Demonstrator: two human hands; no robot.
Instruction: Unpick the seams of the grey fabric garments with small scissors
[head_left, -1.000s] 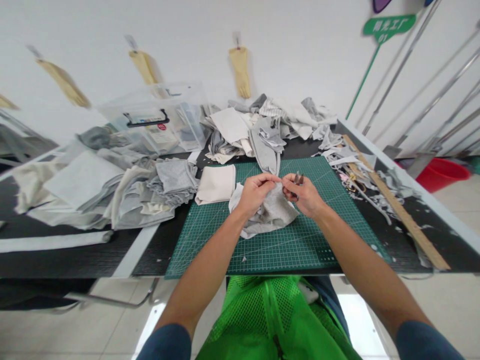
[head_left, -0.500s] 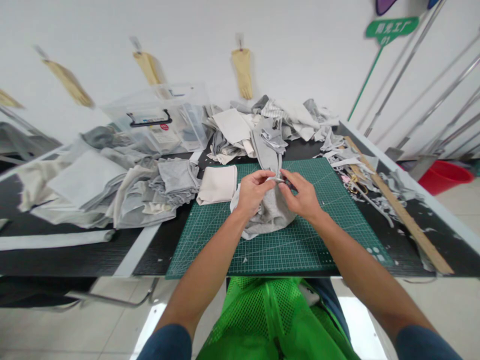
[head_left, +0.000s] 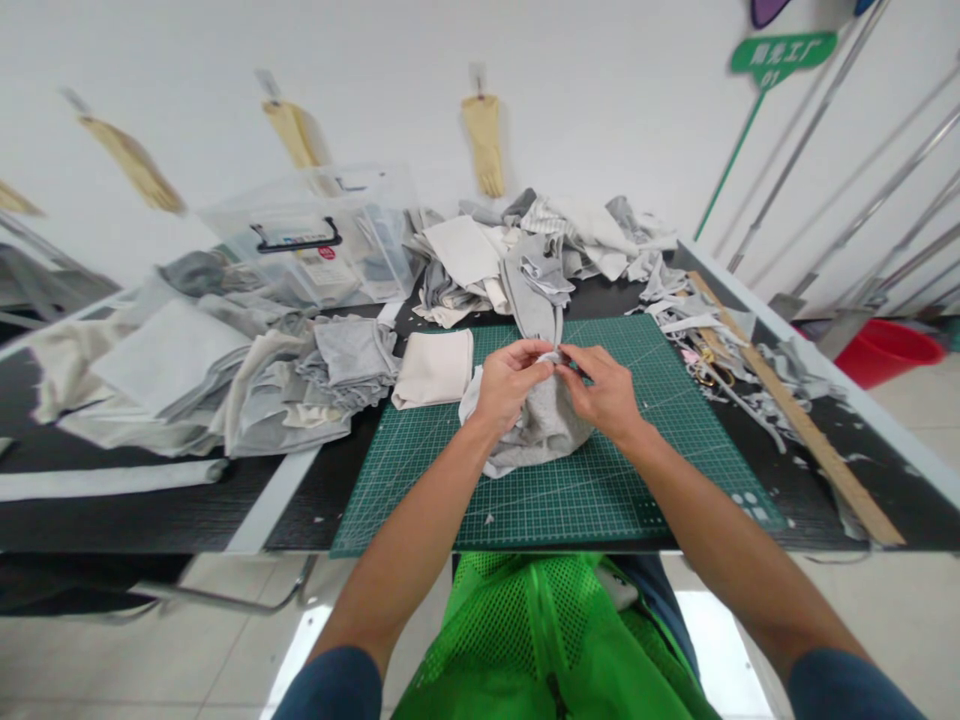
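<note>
A piece of grey cloth (head_left: 551, 425) lies bunched on the green cutting mat (head_left: 420, 490). My left hand (head_left: 511, 380) pinches its upper edge, thumb against fingers. Close beside it, my right hand (head_left: 600, 385) is closed on the same edge, the fingertips of both hands almost meeting. Part of the cloth is covered by my hands and forearms. Just left of them rests a folded cream cloth (head_left: 433, 369). Beyond my fingertips a longer grey fabric piece (head_left: 534, 305) reaches back to the pile.
Stacks of grey and white fabric (head_left: 180, 360) fill the left side, with a clear plastic box (head_left: 322, 240) behind. More fabric (head_left: 592, 235) is heaped at the back. On the right lie a wooden ruler (head_left: 810, 420), scraps and scissors (head_left: 705, 365). A red bucket (head_left: 889, 352) stands beyond.
A small dark, metallic-looking item at my right fingertips no longer shows. My fingers have shifted slightly on the grey cloth's edge; the rest of the cloth stays in place.
</note>
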